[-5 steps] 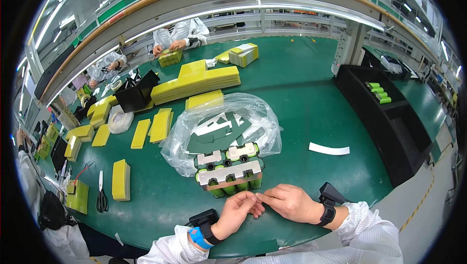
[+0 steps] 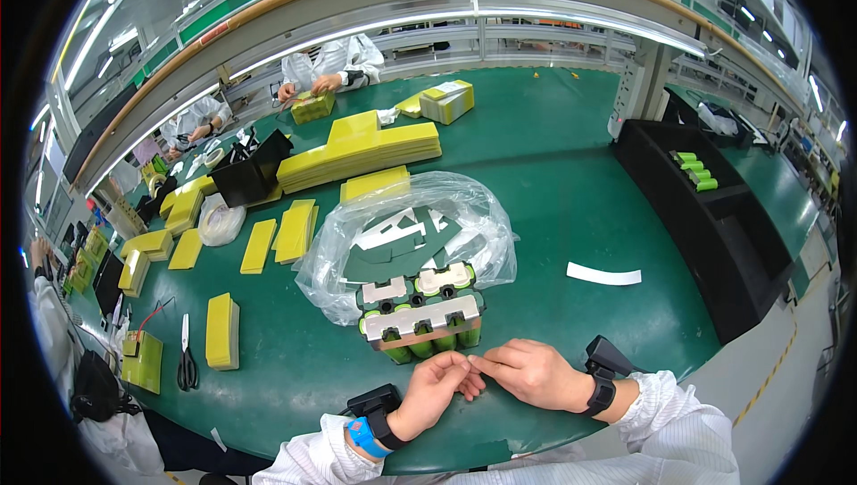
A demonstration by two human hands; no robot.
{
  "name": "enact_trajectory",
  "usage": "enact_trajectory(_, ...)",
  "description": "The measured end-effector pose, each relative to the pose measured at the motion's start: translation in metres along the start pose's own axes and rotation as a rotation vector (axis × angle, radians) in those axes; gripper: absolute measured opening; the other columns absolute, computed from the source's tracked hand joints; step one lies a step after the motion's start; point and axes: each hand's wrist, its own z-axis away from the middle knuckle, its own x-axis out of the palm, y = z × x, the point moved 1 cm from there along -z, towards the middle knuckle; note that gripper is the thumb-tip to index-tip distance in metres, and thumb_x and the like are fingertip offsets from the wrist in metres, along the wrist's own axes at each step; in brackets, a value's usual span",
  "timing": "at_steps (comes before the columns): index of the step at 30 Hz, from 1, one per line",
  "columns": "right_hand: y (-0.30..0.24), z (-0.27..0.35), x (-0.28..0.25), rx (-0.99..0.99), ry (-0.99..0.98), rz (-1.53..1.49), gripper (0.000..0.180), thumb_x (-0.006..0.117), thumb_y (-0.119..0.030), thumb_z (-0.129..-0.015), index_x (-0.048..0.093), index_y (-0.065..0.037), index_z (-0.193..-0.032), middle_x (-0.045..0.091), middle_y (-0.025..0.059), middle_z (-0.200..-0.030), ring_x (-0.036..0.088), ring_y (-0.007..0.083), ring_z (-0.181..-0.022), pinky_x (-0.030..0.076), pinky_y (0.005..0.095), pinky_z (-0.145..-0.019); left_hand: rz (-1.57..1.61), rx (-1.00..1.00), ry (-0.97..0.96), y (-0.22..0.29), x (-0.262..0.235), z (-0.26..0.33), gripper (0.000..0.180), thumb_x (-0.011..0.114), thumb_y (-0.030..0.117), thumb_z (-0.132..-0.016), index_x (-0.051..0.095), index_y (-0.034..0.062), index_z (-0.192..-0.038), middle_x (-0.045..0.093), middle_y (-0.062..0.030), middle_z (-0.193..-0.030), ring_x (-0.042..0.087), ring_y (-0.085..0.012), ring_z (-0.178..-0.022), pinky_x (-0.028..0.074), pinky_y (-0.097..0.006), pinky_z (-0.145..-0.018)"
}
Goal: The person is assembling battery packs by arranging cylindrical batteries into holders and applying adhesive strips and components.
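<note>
My left hand [image 2: 436, 387] and my right hand [image 2: 528, 374] meet fingertip to fingertip near the front edge of the green table. Both are pinched closed, and whatever sits between the fingertips is too small to make out. Just beyond them stands a battery pack [image 2: 421, 315] of green cells in a black holder, with silvery metal strips across its top. Neither hand grips the pack. Behind it lies a clear plastic bag [image 2: 489, 202] with white and dark green cut pieces. A white curved strip [image 2: 604, 273] lies off to the right.
Yellow sheets [image 2: 357, 156] are stacked at the back left, beside a black bin [image 2: 254, 172]. Scissors [image 2: 187, 367] and a yellow block [image 2: 222, 331] lie on the left. A black tray [image 2: 701, 226] with several green cells borders the right side. Co-workers' hands [image 2: 326, 83] are busy across the table.
My hands keep almost the same pinched pose in the same place. At the far left, a co-worker's hands have moved slightly lower.
</note>
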Motion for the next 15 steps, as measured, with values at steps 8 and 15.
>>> enact_trajectory(8, 0.0006, -0.0004, 0.0015, 0.018, 0.034, -0.033, 0.038, 0.064, -0.003, -0.072, 0.065, -0.005, -0.11, 0.062, 0.0029, -0.095, 0.06, 0.0193, -0.078, 0.052, 0.0295, -0.07, 0.017, 0.007, 0.0, 0.0041, 0.0032, 0.0014, 0.015, 0.048, 0.01, -0.098, 0.058, -0.0003, -0.096, 0.067, -0.0131, -0.085, 0.063, -0.0164, -0.074, 0.051, -0.027, -0.068)
enact_trajectory(15, 0.0008, -0.0005, 0.0002, 0.026, 0.031, -0.047, 0.035, 0.065, -0.003, -0.073, 0.065, -0.004, -0.109, 0.062, 0.0026, -0.094, 0.06, 0.0193, -0.077, 0.052, 0.0297, -0.069, 0.009, 0.011, -0.005, 0.0036, 0.0028, 0.0006, 0.016, 0.048, 0.011, -0.098, 0.058, -0.0008, -0.097, 0.066, -0.0126, -0.085, 0.063, -0.0161, -0.074, 0.051, -0.027, -0.068)
